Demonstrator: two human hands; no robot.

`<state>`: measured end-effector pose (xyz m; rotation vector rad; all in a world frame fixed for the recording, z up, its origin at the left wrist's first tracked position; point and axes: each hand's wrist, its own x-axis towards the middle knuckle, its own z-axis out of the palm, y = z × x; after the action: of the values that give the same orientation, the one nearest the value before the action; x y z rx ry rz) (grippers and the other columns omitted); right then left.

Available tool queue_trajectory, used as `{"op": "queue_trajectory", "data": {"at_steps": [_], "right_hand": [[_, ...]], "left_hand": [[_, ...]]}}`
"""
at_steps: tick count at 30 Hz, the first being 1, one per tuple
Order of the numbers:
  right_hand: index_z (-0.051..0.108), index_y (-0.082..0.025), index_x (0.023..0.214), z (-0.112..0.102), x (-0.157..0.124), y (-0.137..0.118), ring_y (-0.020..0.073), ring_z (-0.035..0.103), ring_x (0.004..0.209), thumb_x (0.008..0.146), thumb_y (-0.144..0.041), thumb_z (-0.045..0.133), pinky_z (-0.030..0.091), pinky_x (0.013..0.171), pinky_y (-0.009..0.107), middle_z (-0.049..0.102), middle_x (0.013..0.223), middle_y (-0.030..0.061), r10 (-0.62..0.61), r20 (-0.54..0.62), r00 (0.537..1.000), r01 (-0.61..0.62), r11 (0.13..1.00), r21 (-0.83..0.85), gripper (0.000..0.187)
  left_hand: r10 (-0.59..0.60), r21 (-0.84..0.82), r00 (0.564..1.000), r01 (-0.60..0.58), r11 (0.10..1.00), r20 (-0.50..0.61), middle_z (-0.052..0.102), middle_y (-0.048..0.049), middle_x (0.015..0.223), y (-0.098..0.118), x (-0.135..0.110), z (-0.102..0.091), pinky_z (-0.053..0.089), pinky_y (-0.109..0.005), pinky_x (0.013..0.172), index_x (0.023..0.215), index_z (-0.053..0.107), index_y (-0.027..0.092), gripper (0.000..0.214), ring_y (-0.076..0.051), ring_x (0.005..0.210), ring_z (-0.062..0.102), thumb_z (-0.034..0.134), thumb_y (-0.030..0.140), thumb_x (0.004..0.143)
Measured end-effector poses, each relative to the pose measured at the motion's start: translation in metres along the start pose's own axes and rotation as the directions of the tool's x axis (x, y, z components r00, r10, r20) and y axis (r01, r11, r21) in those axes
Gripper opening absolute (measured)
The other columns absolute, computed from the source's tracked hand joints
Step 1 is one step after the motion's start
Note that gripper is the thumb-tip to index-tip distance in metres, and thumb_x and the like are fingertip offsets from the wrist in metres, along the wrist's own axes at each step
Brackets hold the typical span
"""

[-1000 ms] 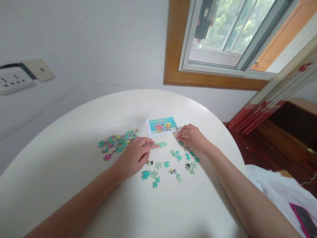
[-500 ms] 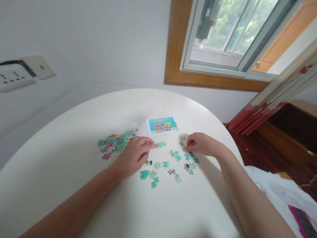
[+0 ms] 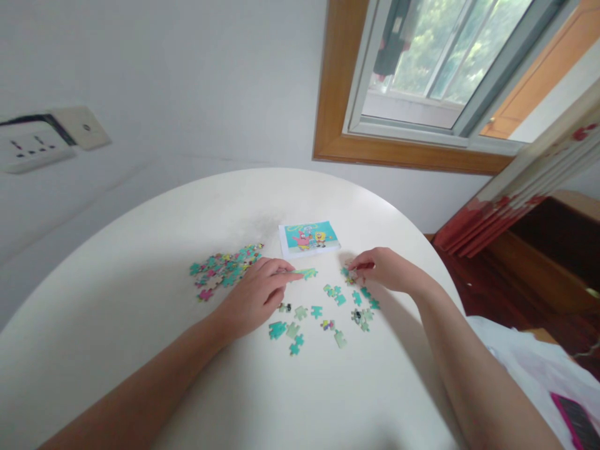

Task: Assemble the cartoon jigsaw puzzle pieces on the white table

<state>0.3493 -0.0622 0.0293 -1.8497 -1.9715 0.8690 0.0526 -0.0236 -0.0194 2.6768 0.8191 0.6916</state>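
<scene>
My left hand [image 3: 257, 295] rests on the table with its fingers stretched out, the index fingertip on a short strip of joined green-and-teal puzzle pieces [image 3: 309, 273]. Part of that strip is hidden under the fingers. On the right, the fingers of my right hand [image 3: 385, 269] are pinched at a small puzzle piece [image 3: 352, 274] among others by the fingertips; its outline is partly covered. Below and between the hands lie several loose pieces, among them a teal piece [image 3: 277, 330] and a pale green piece [image 3: 340, 339].
A heap of mixed puzzle pieces [image 3: 225, 269] lies left of my left hand. The picture card [image 3: 310, 239] with cartoon figures is beyond the hands. All of it is on a round white table [image 3: 225, 400] against the wall. A phone with a pink edge [image 3: 577, 415] lies at the lower right.
My right hand has shifted slightly left and away from me, its fingertips now over the small pieces near the card. The left hand keeps its place on the strip.
</scene>
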Motion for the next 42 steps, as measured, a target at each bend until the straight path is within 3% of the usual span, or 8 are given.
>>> {"op": "queue_trajectory", "data": {"at_steps": [3, 6, 8, 16, 23, 27, 32, 42], "right_hand": [[0.067, -0.019, 0.094, -0.003, 0.001, 0.003, 0.0161, 0.067, 0.071, 0.074, -0.011, 0.054, 0.050, 0.067, 0.026, 0.073, 0.075, 0.0023, -0.030, 0.001, 1.000, 0.029, 0.985, 0.170, 0.025], [0.059, -0.018, 0.089, -0.003, 0.002, 0.002, 0.0148, 0.067, 0.072, 0.078, -0.016, 0.054, 0.051, 0.069, 0.027, 0.070, 0.074, 0.0020, -0.083, 0.019, 0.996, 0.070, 0.922, 0.382, 0.013], [0.057, -0.018, 0.085, 0.000, 0.005, -0.001, 0.0141, 0.065, 0.072, 0.078, -0.020, 0.056, 0.050, 0.068, 0.027, 0.068, 0.074, 0.0016, -0.110, 0.002, 0.994, 0.099, 0.903, 0.418, 0.008], [0.070, -0.018, 0.089, 0.028, 0.019, -0.015, 0.0138, 0.060, 0.074, 0.082, -0.018, 0.051, 0.047, 0.070, 0.027, 0.069, 0.086, 0.0037, -0.236, -0.152, 0.960, 0.255, 0.960, 0.120, 0.020], [0.072, -0.019, 0.088, 0.045, 0.030, -0.023, 0.0155, 0.061, 0.081, 0.083, -0.010, 0.052, 0.047, 0.078, 0.028, 0.070, 0.086, 0.0038, -0.451, -0.139, 0.882, 0.449, 0.892, -0.046, 0.023], [0.072, -0.018, 0.087, 0.049, 0.034, -0.023, 0.0173, 0.059, 0.086, 0.082, -0.007, 0.054, 0.045, 0.085, 0.030, 0.068, 0.081, 0.0045, -0.516, -0.168, 0.840, 0.497, 0.855, -0.145, 0.022], [0.073, -0.019, 0.093, 0.048, 0.033, -0.016, 0.0165, 0.058, 0.086, 0.083, -0.010, 0.056, 0.046, 0.082, 0.029, 0.063, 0.089, 0.0064, -0.493, -0.180, 0.851, 0.462, 0.866, -0.190, 0.021], [0.071, -0.022, 0.108, 0.039, 0.027, -0.006, 0.0217, 0.055, 0.098, 0.084, -0.025, 0.063, 0.043, 0.091, 0.038, 0.061, 0.106, 0.0095, -0.453, -0.082, 0.888, 0.411, 0.861, -0.299, 0.025]], "left_hand": [[0.002, -0.007, 1.000, -0.002, 1.000, -0.004, 0.058, -0.0068, 0.114, 0.000, 0.000, 0.000, 0.040, -0.038, 0.094, 0.116, 0.065, 0.022, 0.040, -0.022, 0.107, 0.050, 0.039, 0.010, 0.088], [-0.002, -0.008, 1.000, 0.002, 1.000, -0.004, 0.059, -0.0067, 0.113, 0.001, 0.001, -0.001, 0.040, -0.038, 0.094, 0.115, 0.066, 0.022, 0.040, -0.022, 0.106, 0.050, 0.039, 0.009, 0.088], [-0.008, -0.006, 1.000, 0.008, 1.000, -0.002, 0.059, -0.0065, 0.113, 0.002, 0.001, -0.002, 0.040, -0.038, 0.093, 0.115, 0.066, 0.023, 0.041, -0.023, 0.106, 0.051, 0.039, 0.010, 0.088], [-0.019, -0.013, 1.000, 0.019, 1.000, 0.000, 0.059, -0.0061, 0.113, 0.003, 0.000, -0.002, 0.040, -0.038, 0.094, 0.118, 0.065, 0.026, 0.044, -0.023, 0.107, 0.050, 0.040, 0.009, 0.087], [-0.026, -0.024, 1.000, 0.026, 0.999, 0.005, 0.059, -0.0062, 0.114, 0.004, 0.000, -0.003, 0.040, -0.039, 0.095, 0.119, 0.065, 0.026, 0.044, -0.023, 0.107, 0.049, 0.041, 0.009, 0.087], [-0.022, -0.026, 1.000, 0.022, 0.999, 0.008, 0.059, -0.0064, 0.114, 0.004, -0.001, -0.002, 0.040, -0.040, 0.096, 0.119, 0.065, 0.026, 0.044, -0.023, 0.107, 0.049, 0.041, 0.009, 0.087], [-0.031, -0.020, 0.999, 0.031, 0.999, 0.009, 0.059, -0.0060, 0.114, 0.003, -0.001, -0.002, 0.040, -0.040, 0.095, 0.118, 0.066, 0.027, 0.044, -0.023, 0.107, 0.049, 0.042, 0.009, 0.086], [-0.031, -0.022, 0.999, 0.031, 0.999, 0.018, 0.058, -0.0059, 0.114, 0.004, 0.000, -0.002, 0.039, -0.040, 0.095, 0.120, 0.064, 0.027, 0.045, -0.023, 0.107, 0.049, 0.041, 0.008, 0.086]]}}
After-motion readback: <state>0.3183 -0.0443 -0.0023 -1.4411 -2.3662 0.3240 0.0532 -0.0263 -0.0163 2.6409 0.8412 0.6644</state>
